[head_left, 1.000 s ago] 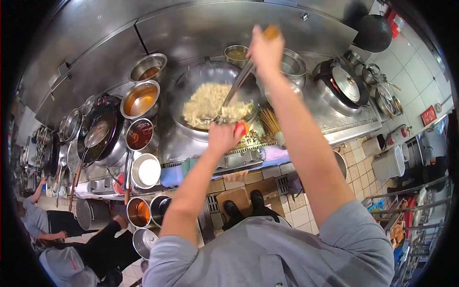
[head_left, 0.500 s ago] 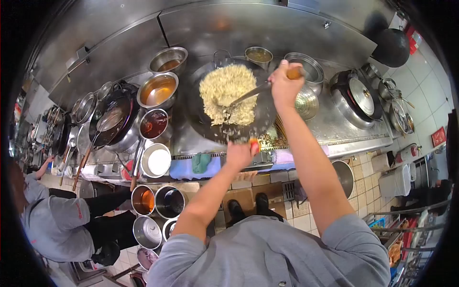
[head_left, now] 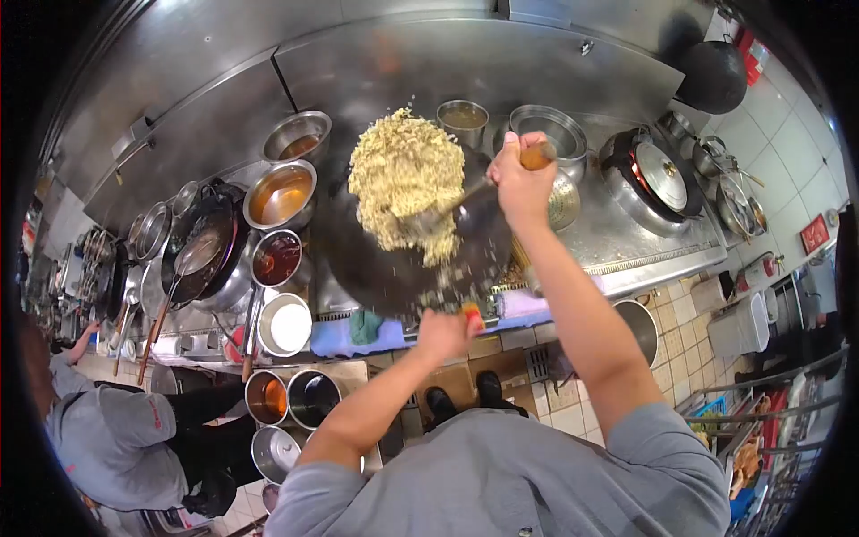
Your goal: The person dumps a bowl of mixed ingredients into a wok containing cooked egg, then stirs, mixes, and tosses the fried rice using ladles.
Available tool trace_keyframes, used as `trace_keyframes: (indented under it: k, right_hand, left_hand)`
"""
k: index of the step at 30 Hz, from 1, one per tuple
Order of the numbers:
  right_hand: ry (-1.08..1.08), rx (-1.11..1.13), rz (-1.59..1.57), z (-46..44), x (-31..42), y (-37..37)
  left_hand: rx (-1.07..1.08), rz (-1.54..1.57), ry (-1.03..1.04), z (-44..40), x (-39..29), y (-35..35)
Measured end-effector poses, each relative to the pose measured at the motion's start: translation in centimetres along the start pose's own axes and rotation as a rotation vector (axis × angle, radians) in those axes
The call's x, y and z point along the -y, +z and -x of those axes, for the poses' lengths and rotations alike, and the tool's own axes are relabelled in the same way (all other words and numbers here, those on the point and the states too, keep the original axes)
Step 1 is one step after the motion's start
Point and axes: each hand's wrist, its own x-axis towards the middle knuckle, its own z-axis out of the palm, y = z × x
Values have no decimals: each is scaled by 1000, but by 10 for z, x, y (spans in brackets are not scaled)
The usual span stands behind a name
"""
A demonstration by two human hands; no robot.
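A mass of pale yellow fried rice (head_left: 403,170) rises along the far side of the large dark wok (head_left: 483,242), with loose grains scattered toward its near rim. My left hand (head_left: 445,335) is closed at that rim, around the wok's handle; a red and orange end (head_left: 472,318) sticks out beside the thumb. Over the wok's right side, my right hand (head_left: 523,183) grips a wok spatula by its wooden handle (head_left: 537,157). The metal blade (head_left: 434,221) is blurred and partly buried in the rice.
Left of the wok stand metal bowls of amber liquid (head_left: 280,195), dark red sauce (head_left: 276,258) and white contents (head_left: 286,322). A perforated strainer (head_left: 562,201) and lidded pot (head_left: 660,173) sit to the right. A co-worker in a grey shirt (head_left: 116,443) is at far left.
The wok has tilted and come nearer me with my left hand. The rice has surged up the far side, and grains are flying. My right hand and the spatula have shifted slightly.
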Motion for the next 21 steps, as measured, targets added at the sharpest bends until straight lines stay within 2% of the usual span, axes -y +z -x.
trace_keyframes:
  k: [2,4,5,6,8,10,12,14,15,16,18,20,21]
  right_hand:
    - [152,57,157,-17,41,6]
    - [57,28,122,-28,87,22]
    - [23,-17,34,-32,83,28]
    - [13,-14,30,-29,62,31]
    - [-31,-83,209,-19,-10,22]
    - [-107,-79,18,0,-45,3]
    - [-79,-86,-2,-1,-24,-5]
    - [112,43,-28,-12,16,-2]
    - [97,30,10,-15,41,6]
    - [84,21,52,-18,63,13]
    - [33,37,69,-20,60,21]
    - [-79,-104,120,-11,14,24]
    - [-70,-42,61,-3,-21,9]
  left_hand:
    - [-346,97,178,12,-9,-46]
    - [-233,50,70,-8,-7,-128]
    - [-416,71,166,-35,10,-126]
    - [-399,106,76,-61,24,-118]
    - [-471,25,102,-90,50,-40]
    - [-537,-2,-43,-69,37,24]
    - [-153,76,-44,-21,13,21]
    - [-265,186,149,0,-1,5]
    - [-461,205,188,-5,-7,-37]
    - [-343,172,57,-15,-8,-84]
    - [-456,13,178,-59,14,-107]
    - [-551,84,137,-91,36,-42]
    - [-633,156,86,-93,40,-10]
